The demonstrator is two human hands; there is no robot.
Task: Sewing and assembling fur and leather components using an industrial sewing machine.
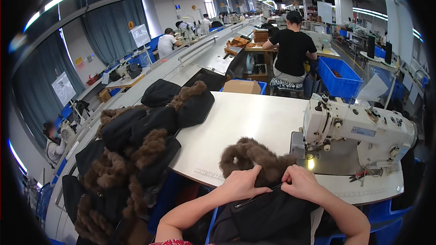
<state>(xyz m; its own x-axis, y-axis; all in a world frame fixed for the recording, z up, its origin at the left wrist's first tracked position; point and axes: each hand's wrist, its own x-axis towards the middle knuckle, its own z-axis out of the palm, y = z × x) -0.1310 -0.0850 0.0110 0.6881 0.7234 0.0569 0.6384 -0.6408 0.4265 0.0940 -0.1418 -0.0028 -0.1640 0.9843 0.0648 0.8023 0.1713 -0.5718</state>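
A black fabric piece (263,218) with a zipper and a brown fur trim (243,152) lies over the near edge of the white table, beside the sewing machine (359,131). My left hand (240,185) grips the piece near the zipper, thumb raised against the fur and fingers partly hidden. My right hand (299,180) is closed in a pinch on the piece's upper edge, just below and left of the machine's lit needle area. Small scissors (359,176) rest by the machine's base.
Black pieces with fur (150,118) are heaped at left on the table (240,109) and the rail. Beyond stand a cardboard box (238,86), a blue crate (338,79) and a co-worker in black (290,50) with stacked brown pieces (261,36). Other workers sit farther left.
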